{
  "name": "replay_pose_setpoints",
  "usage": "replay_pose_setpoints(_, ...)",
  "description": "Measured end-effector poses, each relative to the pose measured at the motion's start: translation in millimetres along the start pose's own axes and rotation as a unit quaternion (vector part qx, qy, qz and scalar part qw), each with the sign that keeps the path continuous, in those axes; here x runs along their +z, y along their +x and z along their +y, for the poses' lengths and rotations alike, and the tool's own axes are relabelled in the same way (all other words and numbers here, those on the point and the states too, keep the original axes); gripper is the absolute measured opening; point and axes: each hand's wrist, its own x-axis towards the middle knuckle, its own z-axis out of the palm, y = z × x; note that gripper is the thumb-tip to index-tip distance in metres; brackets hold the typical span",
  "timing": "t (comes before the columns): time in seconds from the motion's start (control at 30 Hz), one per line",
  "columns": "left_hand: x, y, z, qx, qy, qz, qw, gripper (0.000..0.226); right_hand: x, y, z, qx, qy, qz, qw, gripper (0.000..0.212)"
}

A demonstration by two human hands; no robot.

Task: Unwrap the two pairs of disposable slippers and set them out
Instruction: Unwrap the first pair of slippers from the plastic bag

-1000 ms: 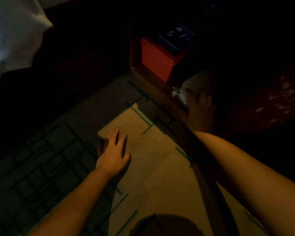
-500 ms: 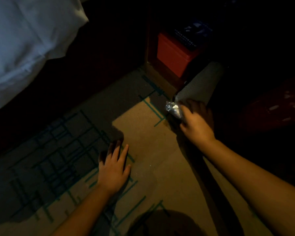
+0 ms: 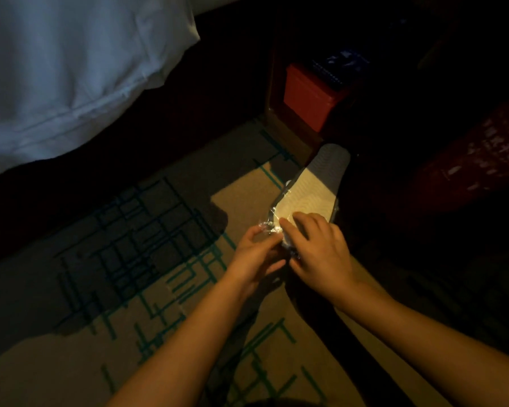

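A pair of pale disposable slippers (image 3: 307, 195) sealed in clear plastic wrap is held above the carpet, sole side up, its far end pointing into the dark cabinet. My right hand (image 3: 318, 251) grips the near end of the pack from the right. At that same end, my left hand (image 3: 256, 254) pinches the crinkled plastic (image 3: 266, 227) between thumb and fingers. The second pair is not visible in this dim scene.
Tan carpet (image 3: 135, 318) with a teal line pattern covers the floor. A white bed sheet (image 3: 65, 69) hangs at the upper left. A red box (image 3: 306, 98) with a dark booklet (image 3: 335, 69) on it sits in the wooden cabinet. A dark red patterned object (image 3: 476, 160) lies at right.
My right hand pulled the wrapped slippers out of the cabinet towards me. My left hand rose from the carpet and took hold of the plastic at the near end.
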Motion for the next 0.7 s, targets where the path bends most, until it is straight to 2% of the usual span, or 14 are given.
replay_pose_setpoints(0.17,-3.5,-6.1,-9.8,0.011,-0.039,0.023,0.999,0.03,3.4,-13.9,-4.8,-0.04,0.001,-0.036,0.999,0.073)
replay_pose_setpoints(0.3,-9.4,-9.3,-17.9,0.041,-0.038,0.062,0.997,0.033,5.4,-24.2,4.6,-0.058,0.077,-0.076,0.992,0.066)
replay_pose_setpoints(0.37,-14.0,-10.9,-21.4,0.048,-0.056,0.066,0.995,0.027,4.4,-27.8,9.7,-0.012,0.137,-0.048,0.989,0.062)
replay_pose_setpoints(0.43,-20.7,-12.6,-23.6,0.049,-0.076,0.077,0.993,0.026,5.6,-28.3,15.3,0.084,0.215,-0.011,0.973,0.064)
replay_pose_setpoints(0.5,-27.7,-16.2,-23.7,0.045,-0.107,0.097,0.989,0.031,7.2,-23.3,19.8,0.196,0.32,-0.005,0.927,0.072)
replay_pose_setpoints(0.57,-37.2,-19.7,-23.7,0.049,-0.133,0.109,0.984,0.037,8.6,-13.6,20.6,0.282,0.425,-0.035,0.86,0.08)
replay_pose_setpoints(0.67,-58.0,-27.6,-21.2,0.063,-0.161,0.115,0.978,0.023,12.8,1.1,6.7,0.303,0.54,-0.093,0.78,0.081)
replay_pose_setpoints(0.7,-66.0,-31.5,-20.4,0.065,-0.173,0.116,0.976,0.024,16.8,5.3,-1.1,0.295,0.6,-0.111,0.735,0.078)
